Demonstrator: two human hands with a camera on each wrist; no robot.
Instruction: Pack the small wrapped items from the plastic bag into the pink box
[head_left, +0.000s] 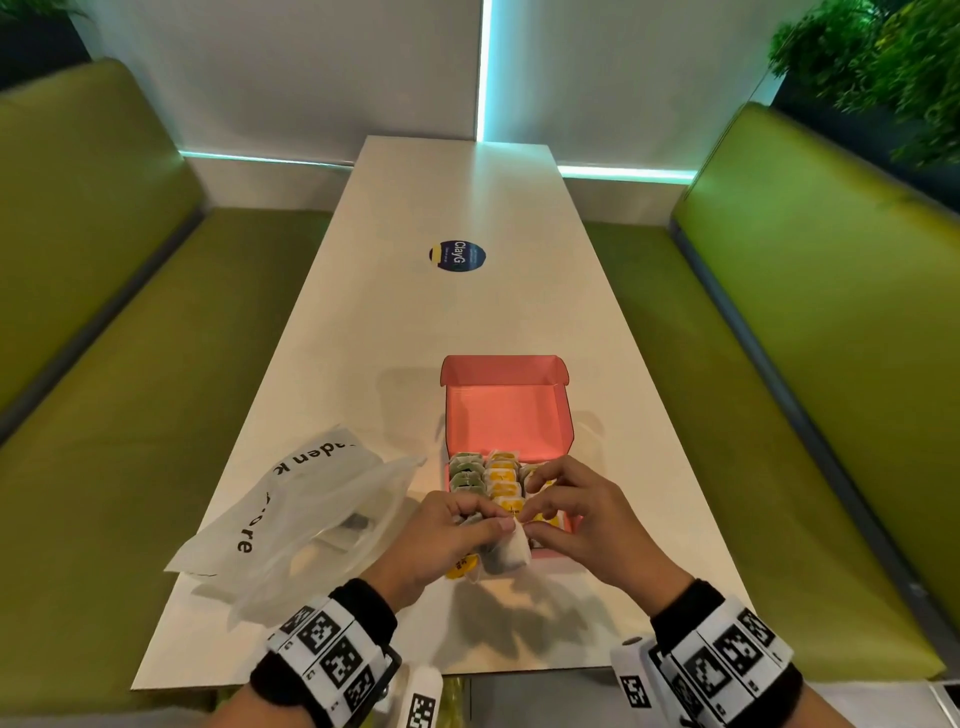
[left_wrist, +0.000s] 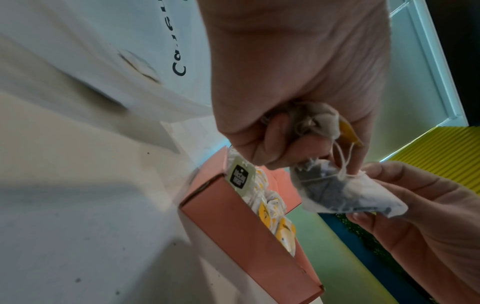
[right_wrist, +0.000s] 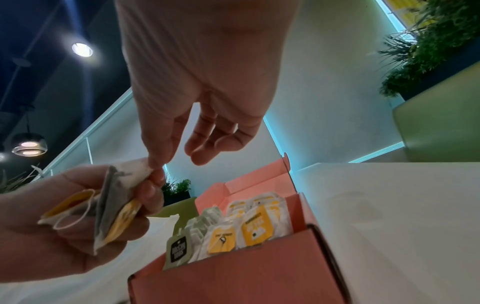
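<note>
The pink box (head_left: 505, 408) stands open on the white table, its lid leaning back. Rows of wrapped tea bags (head_left: 500, 477) with green and yellow tags fill its near part. My left hand (head_left: 480, 526) grips a bunch of tea bags (right_wrist: 109, 207) just in front of the box's near wall (right_wrist: 233, 277). One mesh tea bag (left_wrist: 337, 195) sticks out of the bunch, and my right hand (head_left: 531, 522) pinches its free corner (right_wrist: 141, 167) between thumb and fingers. The translucent plastic bag (head_left: 311, 514) lies slack to the left of the box, something dark inside.
Green upholstered benches (head_left: 130, 364) run along both long sides of the table (head_left: 467, 322). A round dark sticker (head_left: 457, 256) lies on the tabletop beyond the box. Plants (head_left: 883, 62) stand behind the right bench.
</note>
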